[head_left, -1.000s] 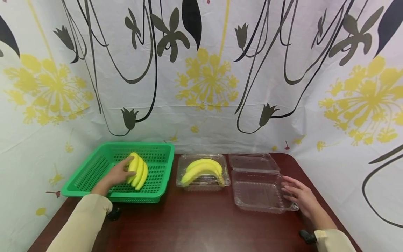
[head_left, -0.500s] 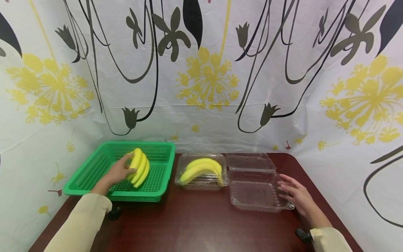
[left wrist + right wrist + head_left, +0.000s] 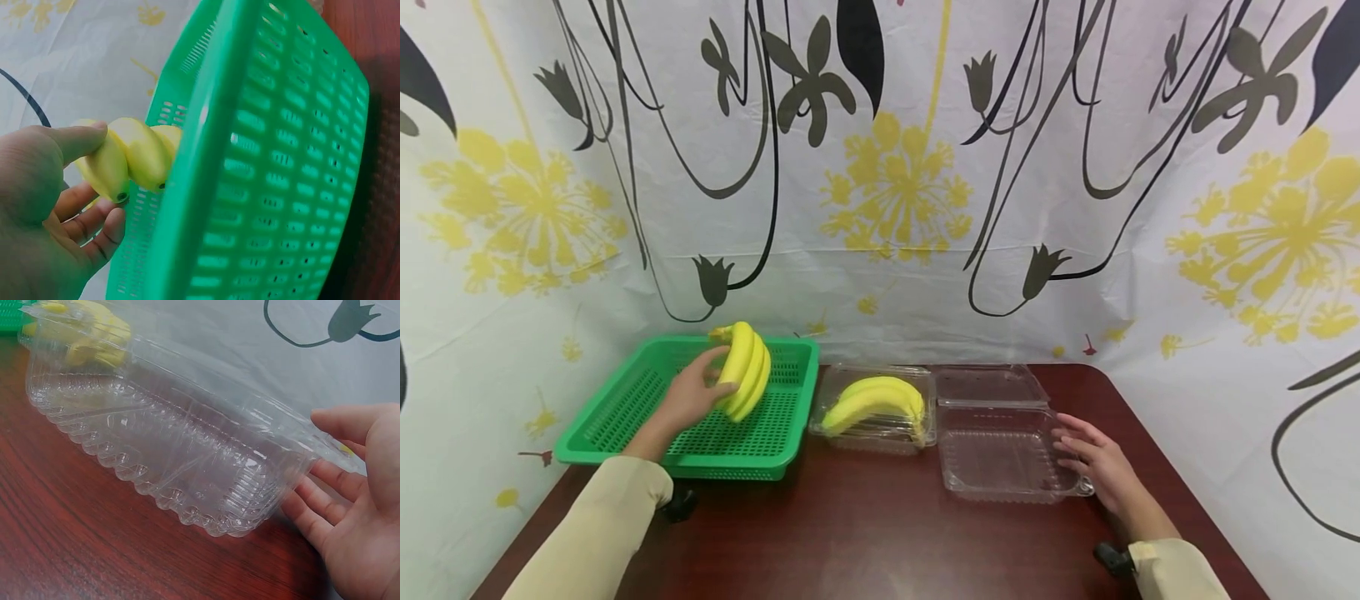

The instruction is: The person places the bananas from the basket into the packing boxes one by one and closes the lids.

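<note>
My left hand (image 3: 692, 393) grips a bunch of yellow bananas (image 3: 748, 372), thumb on the near side and fingers behind. The bunch is lifted above the floor of the green basket (image 3: 797, 446), its stem end up and to the left. In the left wrist view the blunt tips of the bananas (image 3: 112, 172) show beside the basket wall (image 3: 275, 169). At the right, a clear plastic clamshell box (image 3: 997, 457) lies with its lid (image 3: 992, 386) folded back. My right hand (image 3: 1107, 471) rests its loosely extended fingers against the box's right side; the thumb stands apart near the rim.
Between the basket and the opened box sits a second clear clamshell (image 3: 816, 417), lid down, with bananas (image 3: 876, 398) inside. All stand on a dark red-brown table (image 3: 880, 525). A patterned white cloth (image 3: 880, 317) hangs close behind and at both sides.
My left hand has raised the banana bunch off the basket floor and slightly to the right. The right hand stays beside the opened box; the view has shifted slightly.
</note>
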`<state>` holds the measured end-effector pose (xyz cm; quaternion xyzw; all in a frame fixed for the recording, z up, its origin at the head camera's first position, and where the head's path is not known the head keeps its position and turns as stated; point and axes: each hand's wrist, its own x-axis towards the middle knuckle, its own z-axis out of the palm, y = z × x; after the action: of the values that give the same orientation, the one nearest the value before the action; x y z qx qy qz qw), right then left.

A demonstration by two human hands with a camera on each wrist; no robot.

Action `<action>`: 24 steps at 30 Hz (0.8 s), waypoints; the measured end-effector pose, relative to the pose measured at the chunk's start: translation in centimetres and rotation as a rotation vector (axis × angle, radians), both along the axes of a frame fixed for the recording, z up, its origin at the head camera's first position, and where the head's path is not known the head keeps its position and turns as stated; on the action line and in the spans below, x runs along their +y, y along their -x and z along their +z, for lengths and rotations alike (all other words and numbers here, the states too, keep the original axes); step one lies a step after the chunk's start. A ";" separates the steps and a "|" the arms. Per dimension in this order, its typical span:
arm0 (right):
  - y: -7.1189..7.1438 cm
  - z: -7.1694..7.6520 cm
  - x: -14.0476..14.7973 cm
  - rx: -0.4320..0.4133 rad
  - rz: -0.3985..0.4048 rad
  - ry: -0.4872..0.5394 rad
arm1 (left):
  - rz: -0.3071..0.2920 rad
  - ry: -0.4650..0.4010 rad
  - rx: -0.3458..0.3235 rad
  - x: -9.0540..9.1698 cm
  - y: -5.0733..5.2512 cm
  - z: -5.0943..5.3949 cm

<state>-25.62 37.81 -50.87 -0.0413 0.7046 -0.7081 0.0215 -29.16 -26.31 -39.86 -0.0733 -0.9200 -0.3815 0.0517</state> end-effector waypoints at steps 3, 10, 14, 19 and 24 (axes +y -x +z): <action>0.2 -0.1 -0.2 0.002 -0.002 -0.018 | 0.007 -0.020 0.012 0.3 -0.1 0.3; 0.7 -0.4 -0.3 0.014 0.051 -0.037 | -0.001 -0.050 0.039 1.3 -0.5 1.4; 1.0 -0.5 0.0 0.033 0.117 -0.030 | -0.017 -0.075 0.055 1.9 -0.5 1.7; 1.1 -0.7 0.2 0.053 0.172 -0.072 | -0.023 -0.091 0.070 2.6 -0.6 1.9; 0.9 -1.0 0.3 0.064 0.173 -0.101 | -0.017 -0.080 0.100 3.4 -0.6 1.8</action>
<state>-26.51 38.12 -51.91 -0.1232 0.7335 -0.6656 0.0621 -28.54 -22.90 -38.03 -0.0980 -0.8996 -0.4144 0.0973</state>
